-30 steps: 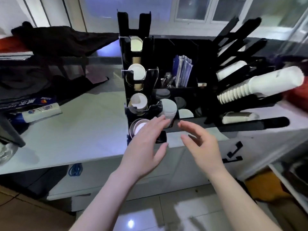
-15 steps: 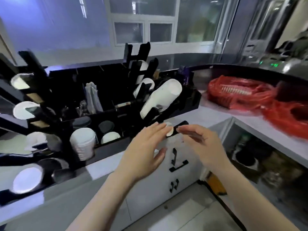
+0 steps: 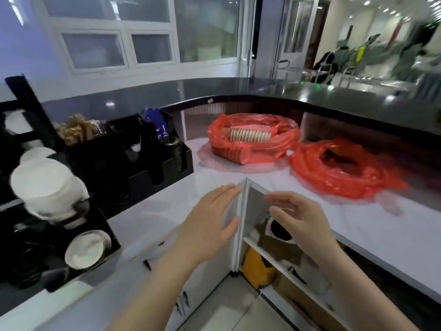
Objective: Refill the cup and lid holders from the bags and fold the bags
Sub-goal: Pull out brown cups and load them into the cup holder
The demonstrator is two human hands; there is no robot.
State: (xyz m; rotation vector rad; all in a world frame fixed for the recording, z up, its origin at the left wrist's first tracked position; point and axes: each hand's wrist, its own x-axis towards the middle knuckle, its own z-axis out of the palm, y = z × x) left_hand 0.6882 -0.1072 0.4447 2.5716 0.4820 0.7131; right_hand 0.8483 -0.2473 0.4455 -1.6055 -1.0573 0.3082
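Two red plastic bags lie on the white counter. The far bag point(image 3: 281, 139) is rolled open and shows a row of paper cups point(image 3: 249, 135) lying on its side. The near bag point(image 3: 343, 185) is rolled open too, and its contents look dark. At the left stands the black cup and lid holder point(image 3: 100, 163) with white cups point(image 3: 45, 185) and stacked black lids point(image 3: 177, 151). My left hand point(image 3: 210, 225) and my right hand point(image 3: 298, 218) float in front of the counter's inner corner, fingers relaxed, holding nothing.
The white counter point(image 3: 238, 185) turns a corner just beyond my hands. A raised dark countertop point(image 3: 238, 89) curves behind it. Below the counter are white cupboard doors point(image 3: 202, 278) and an open shelf with a yellow item point(image 3: 256, 268).
The view has swung right, from the holder to the red bags. Both hands stay raised and empty, and the holder has slid to the left edge.
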